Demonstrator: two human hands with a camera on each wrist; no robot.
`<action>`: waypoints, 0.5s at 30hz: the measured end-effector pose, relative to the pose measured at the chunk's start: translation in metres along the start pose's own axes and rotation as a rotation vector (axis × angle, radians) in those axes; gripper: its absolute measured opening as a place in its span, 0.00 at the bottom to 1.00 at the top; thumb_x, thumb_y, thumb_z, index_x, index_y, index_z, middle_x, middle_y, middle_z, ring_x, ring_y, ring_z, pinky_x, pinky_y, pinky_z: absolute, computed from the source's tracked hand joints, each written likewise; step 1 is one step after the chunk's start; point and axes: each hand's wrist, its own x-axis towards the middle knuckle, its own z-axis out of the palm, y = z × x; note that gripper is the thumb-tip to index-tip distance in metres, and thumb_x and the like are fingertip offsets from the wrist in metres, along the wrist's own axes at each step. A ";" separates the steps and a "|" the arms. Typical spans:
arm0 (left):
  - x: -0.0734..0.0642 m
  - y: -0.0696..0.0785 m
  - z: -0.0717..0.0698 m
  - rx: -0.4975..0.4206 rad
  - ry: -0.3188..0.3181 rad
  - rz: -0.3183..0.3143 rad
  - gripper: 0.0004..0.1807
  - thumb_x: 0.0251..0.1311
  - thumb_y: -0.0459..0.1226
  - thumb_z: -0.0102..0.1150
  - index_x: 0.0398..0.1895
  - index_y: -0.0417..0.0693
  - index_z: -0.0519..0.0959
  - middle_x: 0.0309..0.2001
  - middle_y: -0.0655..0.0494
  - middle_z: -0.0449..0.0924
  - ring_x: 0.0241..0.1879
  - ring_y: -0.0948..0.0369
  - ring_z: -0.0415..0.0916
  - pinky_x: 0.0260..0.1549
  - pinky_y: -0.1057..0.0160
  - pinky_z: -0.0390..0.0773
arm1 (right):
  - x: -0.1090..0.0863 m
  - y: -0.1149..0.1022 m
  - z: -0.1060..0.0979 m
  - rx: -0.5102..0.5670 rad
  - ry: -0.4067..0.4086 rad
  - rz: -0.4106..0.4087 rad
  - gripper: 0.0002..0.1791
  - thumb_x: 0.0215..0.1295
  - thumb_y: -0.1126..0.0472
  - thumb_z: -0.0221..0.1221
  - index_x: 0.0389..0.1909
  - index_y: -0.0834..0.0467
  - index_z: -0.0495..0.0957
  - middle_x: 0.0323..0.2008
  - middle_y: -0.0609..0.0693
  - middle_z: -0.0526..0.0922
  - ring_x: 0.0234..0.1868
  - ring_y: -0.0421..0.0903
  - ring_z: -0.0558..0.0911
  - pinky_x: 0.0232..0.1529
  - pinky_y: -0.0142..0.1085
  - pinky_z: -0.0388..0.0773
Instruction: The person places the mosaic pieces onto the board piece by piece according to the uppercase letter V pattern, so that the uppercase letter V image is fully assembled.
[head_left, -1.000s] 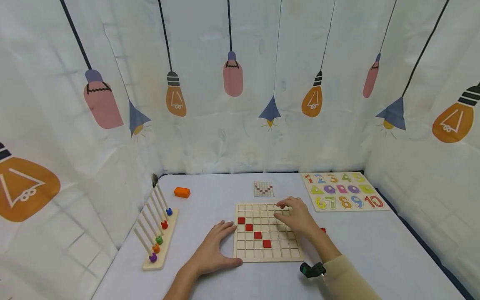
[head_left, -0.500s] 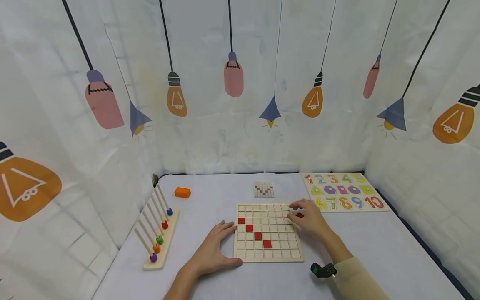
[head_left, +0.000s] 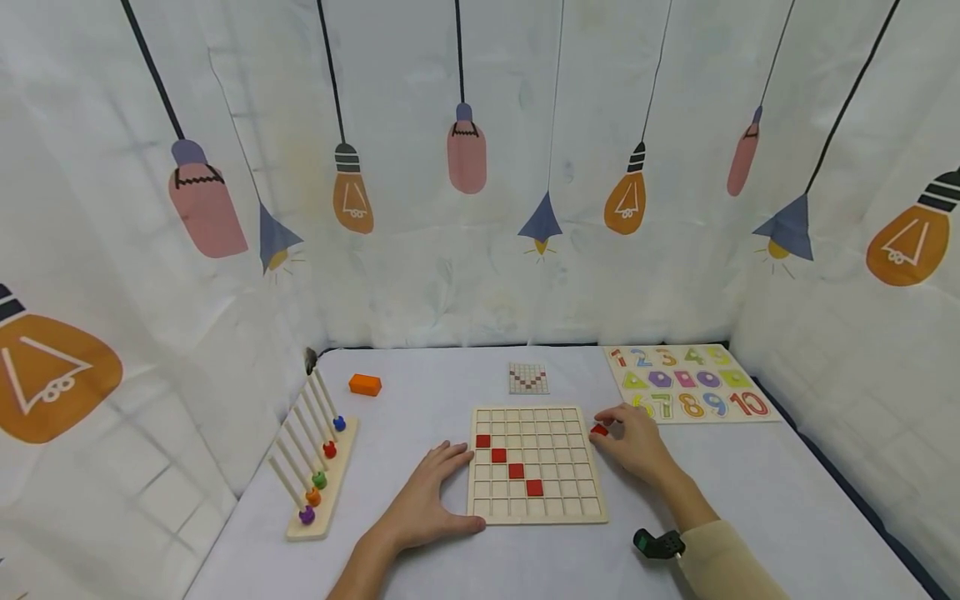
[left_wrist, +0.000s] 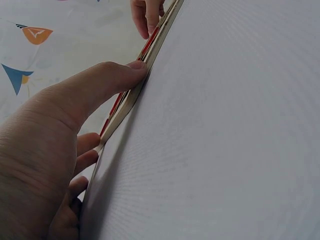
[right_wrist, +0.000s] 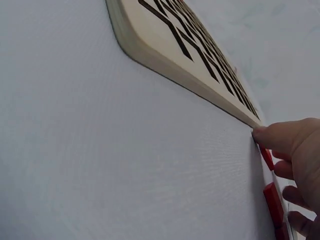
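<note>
A square wooden grid board (head_left: 555, 425) lies on the table, with red square tiles (head_left: 516, 472) set in a diagonal from its left side. My left hand (head_left: 427, 496) spans the board's near left corner, thumb on the front edge and relaxed fingers along the left edge. Just past the right edge, my right hand (head_left: 636, 442) pinches a red tile (head_left: 599, 430) between thumb and index finger, low at the tabletop. The right wrist view shows more red tiles (right_wrist: 273, 204) under the curled fingers of that hand.
Behind the board lies a small pattern card (head_left: 528, 378). A number puzzle board (head_left: 686, 383) is at the back right. To the left stand a peg rack (head_left: 322, 483) with coloured beads and an orange block (head_left: 364, 384). A patterned cloth wall (head_left: 480, 275) surrounds the table.
My right hand has moved right, from over the board to the red tile beside it, and its thumb and index finger have come together on that tile. The left hand stays put.
</note>
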 end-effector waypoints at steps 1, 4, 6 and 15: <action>0.000 0.000 0.000 0.000 0.000 0.001 0.61 0.44 0.72 0.81 0.84 0.64 0.72 0.86 0.64 0.66 0.91 0.46 0.50 0.83 0.26 0.58 | -0.001 0.001 0.000 -0.001 0.001 0.001 0.18 0.67 0.53 0.78 0.55 0.54 0.90 0.47 0.46 0.88 0.53 0.49 0.81 0.61 0.54 0.78; 0.000 -0.001 0.000 -0.007 0.001 0.006 0.62 0.44 0.72 0.82 0.84 0.63 0.72 0.86 0.64 0.66 0.91 0.46 0.50 0.83 0.26 0.58 | -0.002 0.003 0.001 -0.020 0.001 0.017 0.17 0.68 0.51 0.78 0.53 0.53 0.90 0.47 0.46 0.88 0.53 0.49 0.80 0.58 0.52 0.79; 0.000 -0.002 0.000 -0.012 0.000 0.009 0.62 0.44 0.72 0.82 0.84 0.63 0.72 0.86 0.64 0.65 0.91 0.47 0.49 0.83 0.26 0.58 | -0.002 0.003 0.001 -0.028 0.001 0.033 0.16 0.69 0.51 0.78 0.51 0.53 0.90 0.46 0.47 0.87 0.52 0.49 0.79 0.55 0.50 0.77; 0.001 -0.002 0.000 -0.015 0.002 0.021 0.62 0.44 0.71 0.83 0.84 0.60 0.72 0.86 0.63 0.66 0.91 0.48 0.49 0.85 0.28 0.56 | -0.002 0.002 0.001 -0.019 0.002 0.071 0.10 0.70 0.53 0.76 0.46 0.52 0.91 0.45 0.48 0.86 0.51 0.50 0.76 0.52 0.47 0.71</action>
